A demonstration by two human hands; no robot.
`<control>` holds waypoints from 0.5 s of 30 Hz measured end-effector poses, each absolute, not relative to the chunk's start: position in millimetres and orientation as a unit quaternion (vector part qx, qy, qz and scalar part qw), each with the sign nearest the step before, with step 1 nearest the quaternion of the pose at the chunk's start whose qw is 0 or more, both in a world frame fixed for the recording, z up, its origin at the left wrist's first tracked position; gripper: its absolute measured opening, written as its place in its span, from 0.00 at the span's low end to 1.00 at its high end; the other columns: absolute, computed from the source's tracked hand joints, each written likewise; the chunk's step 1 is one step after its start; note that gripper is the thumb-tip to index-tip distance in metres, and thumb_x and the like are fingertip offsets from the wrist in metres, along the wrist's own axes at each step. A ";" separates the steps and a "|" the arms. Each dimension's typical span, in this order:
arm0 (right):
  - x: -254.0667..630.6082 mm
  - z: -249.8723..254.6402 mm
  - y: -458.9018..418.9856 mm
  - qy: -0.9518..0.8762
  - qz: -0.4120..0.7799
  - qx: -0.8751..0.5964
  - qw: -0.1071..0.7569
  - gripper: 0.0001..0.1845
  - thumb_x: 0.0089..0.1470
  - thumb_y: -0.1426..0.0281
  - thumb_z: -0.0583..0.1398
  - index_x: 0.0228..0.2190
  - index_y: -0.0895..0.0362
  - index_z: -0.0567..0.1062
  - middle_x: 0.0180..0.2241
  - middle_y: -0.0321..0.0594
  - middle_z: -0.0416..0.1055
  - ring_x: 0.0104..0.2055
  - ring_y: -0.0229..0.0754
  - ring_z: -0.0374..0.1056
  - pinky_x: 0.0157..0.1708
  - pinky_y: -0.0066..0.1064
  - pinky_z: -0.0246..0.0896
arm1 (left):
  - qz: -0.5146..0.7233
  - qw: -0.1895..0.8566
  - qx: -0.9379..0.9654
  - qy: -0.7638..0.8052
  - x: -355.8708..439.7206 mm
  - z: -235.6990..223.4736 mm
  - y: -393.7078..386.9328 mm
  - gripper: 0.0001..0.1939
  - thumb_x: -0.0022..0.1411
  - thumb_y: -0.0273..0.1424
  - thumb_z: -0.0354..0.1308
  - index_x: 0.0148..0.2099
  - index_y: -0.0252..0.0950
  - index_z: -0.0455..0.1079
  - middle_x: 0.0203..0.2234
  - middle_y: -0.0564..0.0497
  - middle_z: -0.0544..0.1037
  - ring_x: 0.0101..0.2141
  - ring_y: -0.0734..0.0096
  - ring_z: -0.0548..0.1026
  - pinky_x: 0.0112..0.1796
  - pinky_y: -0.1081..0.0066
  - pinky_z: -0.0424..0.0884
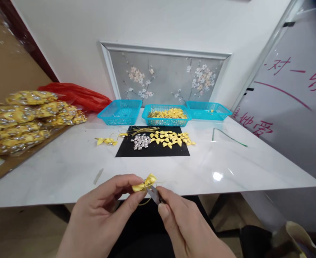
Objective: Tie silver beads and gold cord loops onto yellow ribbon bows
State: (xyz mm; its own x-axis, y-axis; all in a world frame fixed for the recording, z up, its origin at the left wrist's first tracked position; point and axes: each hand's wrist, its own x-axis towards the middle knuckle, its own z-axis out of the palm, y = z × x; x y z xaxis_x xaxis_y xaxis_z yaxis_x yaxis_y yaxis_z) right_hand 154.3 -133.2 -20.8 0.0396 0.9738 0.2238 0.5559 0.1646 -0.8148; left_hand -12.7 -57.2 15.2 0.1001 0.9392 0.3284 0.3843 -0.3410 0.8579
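Near the table's front edge, my left hand pinches a small yellow ribbon bow between thumb and fingertips. A thin yellow cord hangs in a loop below the bow. My right hand is closed around small scissors; the fingers cover their handles. The pointed metal blades touch or nearly touch the middle of the bow, around the cord. Beyond my hands, a black mat carries a cluster of silvery beads, rows of yellow bows and several lengths of yellow cord.
Blue baskets stand along the wall: one at left, a middle one with yellow pieces, one at right. Bagged yellow bows pile up in a cardboard box at left. A green strip lies on the white table.
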 end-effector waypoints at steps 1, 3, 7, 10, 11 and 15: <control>154.6 -21.2 -132.6 -0.645 0.258 -0.588 0.415 0.22 0.70 0.55 0.47 0.60 0.42 0.68 0.57 0.40 0.73 0.50 0.52 0.75 0.45 0.39 0.74 | 0.461 0.300 0.681 0.484 -12.1 16.0 -57.6 0.05 0.50 0.36 0.69 0.33 0.46 0.81 0.27 0.55 0.85 0.28 0.67 0.82 0.30 0.79 0.80; 154.5 -21.8 -131.4 -0.647 0.261 -0.575 0.428 0.23 0.71 0.54 0.46 0.60 0.43 0.68 0.56 0.40 0.73 0.51 0.51 0.75 0.46 0.38 0.74 | 0.459 0.300 0.685 0.479 -10.8 17.1 -58.7 0.04 0.51 0.35 0.69 0.33 0.45 0.81 0.27 0.55 0.85 0.28 0.67 0.82 0.30 0.78 0.80; 153.0 -22.7 -129.6 -0.641 0.270 -0.563 0.446 0.26 0.71 0.51 0.43 0.59 0.44 0.69 0.54 0.40 0.75 0.52 0.50 0.74 0.45 0.37 0.73 | 0.451 0.310 0.691 0.472 -9.9 17.2 -60.7 0.03 0.54 0.33 0.68 0.34 0.46 0.81 0.28 0.56 0.85 0.30 0.68 0.82 0.32 0.80 0.80; 153.6 -24.3 -128.2 -0.641 0.265 -0.561 0.451 0.26 0.70 0.51 0.43 0.58 0.43 0.70 0.51 0.41 0.76 0.49 0.49 0.75 0.44 0.37 0.73 | 0.451 0.316 0.697 0.460 -10.4 16.0 -61.1 0.04 0.55 0.32 0.67 0.35 0.47 0.80 0.28 0.58 0.84 0.30 0.71 0.81 0.32 0.82 0.79; 154.4 -24.8 -127.4 -0.642 0.262 -0.560 0.453 0.26 0.70 0.51 0.44 0.58 0.43 0.71 0.49 0.41 0.77 0.47 0.49 0.75 0.45 0.38 0.72 | 0.449 0.317 0.699 0.458 -10.6 15.6 -61.0 0.04 0.55 0.32 0.67 0.35 0.48 0.80 0.28 0.58 0.84 0.30 0.71 0.81 0.32 0.82 0.78; 160.4 -24.2 -122.3 -0.659 0.277 -0.539 0.445 0.25 0.70 0.55 0.45 0.54 0.52 0.74 0.32 0.41 0.74 0.34 0.44 0.72 0.41 0.37 0.71 | 0.441 0.322 0.691 0.473 -10.7 15.3 -60.3 0.04 0.54 0.33 0.68 0.36 0.46 0.80 0.30 0.57 0.85 0.31 0.70 0.82 0.34 0.81 0.79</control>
